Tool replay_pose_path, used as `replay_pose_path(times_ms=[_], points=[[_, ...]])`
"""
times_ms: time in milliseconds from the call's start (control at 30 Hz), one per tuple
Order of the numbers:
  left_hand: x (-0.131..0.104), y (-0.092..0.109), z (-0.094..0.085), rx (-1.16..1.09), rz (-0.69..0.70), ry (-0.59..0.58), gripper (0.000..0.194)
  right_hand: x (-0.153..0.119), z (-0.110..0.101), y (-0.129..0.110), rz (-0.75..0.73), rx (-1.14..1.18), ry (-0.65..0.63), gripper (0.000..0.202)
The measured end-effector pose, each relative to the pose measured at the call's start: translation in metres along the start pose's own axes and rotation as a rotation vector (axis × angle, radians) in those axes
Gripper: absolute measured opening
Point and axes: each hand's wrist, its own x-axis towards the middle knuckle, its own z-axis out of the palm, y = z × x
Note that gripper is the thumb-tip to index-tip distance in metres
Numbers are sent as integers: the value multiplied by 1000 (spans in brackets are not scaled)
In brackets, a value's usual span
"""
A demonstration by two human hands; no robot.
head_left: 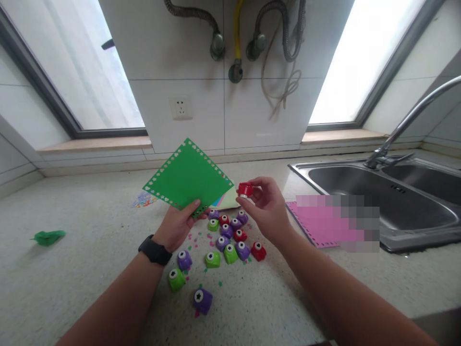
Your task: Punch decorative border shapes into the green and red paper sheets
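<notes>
My left hand (pixel 180 223), with a black watch on its wrist, grips the lower corner of a green paper sheet (pixel 189 178). Small shapes are cut out along the sheet's edges, and it is raised above the counter. Between the thumb and fingers of my right hand (pixel 266 204) is a red craft punch (pixel 245 190), just right of the sheet's right corner and apart from it. Below my hands lie several purple punches (pixel 202 300), green punches (pixel 176 279) and red punches (pixel 258 251), with tiny paper cut-outs scattered around them.
A pink sheet (pixel 313 223) with punched edges lies to the right, partly blurred, beside the steel sink (pixel 298 168) and its faucet (pixel 406 117). Pale papers (pixel 230 199) rest behind the punches. A crumpled green piece (pixel 48 237) is at the far left. Hoses hang on the tiled wall.
</notes>
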Motion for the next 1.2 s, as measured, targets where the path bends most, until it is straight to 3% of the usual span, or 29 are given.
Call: replay_pose_path(times_ms=[200, 567, 933, 1200], points=[[-2, 1, 2, 40, 9, 1, 49, -1, -1, 5, -45, -24, -46, 39], [-3, 1, 6, 14, -2, -2, 37, -2, 1, 8, -8, 32, -59, 42], [-5, 0, 7, 119, 15, -31, 54, 0, 5, 3, 266, 134, -61, 40], [-2, -1, 2, 374, 54, -53, 54, -2, 3, 12, 441, 94, -173, 25]])
